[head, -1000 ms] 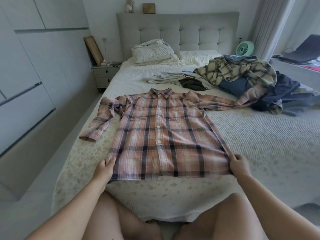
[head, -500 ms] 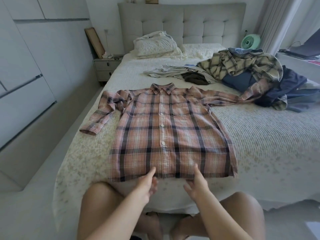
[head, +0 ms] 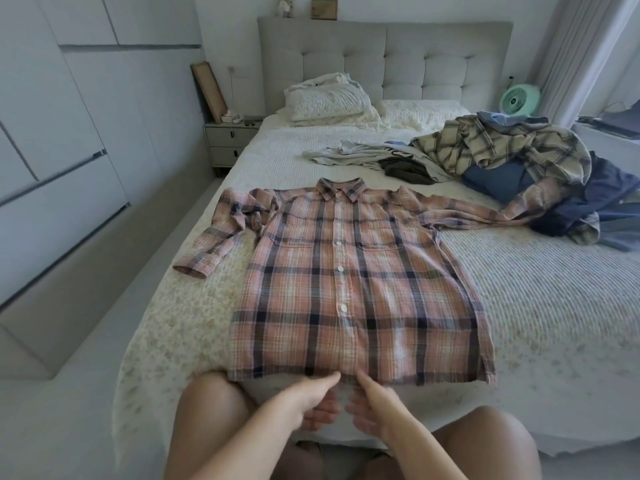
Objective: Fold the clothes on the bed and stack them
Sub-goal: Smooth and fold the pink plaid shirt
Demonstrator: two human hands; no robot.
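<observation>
We are at the spreading-out step: the plaid shirt (head: 349,289) lies flat and buttoned, front up, on the bed (head: 540,306), collar toward the headboard, nothing folded yet. From the left, its one sleeve (head: 221,237) lies bent and crumpled near the bed's edge; the other sleeve (head: 485,213) runs out straight to the heap of unfolded clothes (head: 512,157) at the far right. Next, we judge, each sleeve must be brought in across the body before the hem is carried up toward the collar. The shirt's hem lies just ahead of us. Our left hand (head: 311,396) and right hand (head: 377,400) sit close together at the middle of the hem, fingers loosely spread and blurred, holding nothing; whether the fingertips touch the cloth we cannot tell.
</observation>
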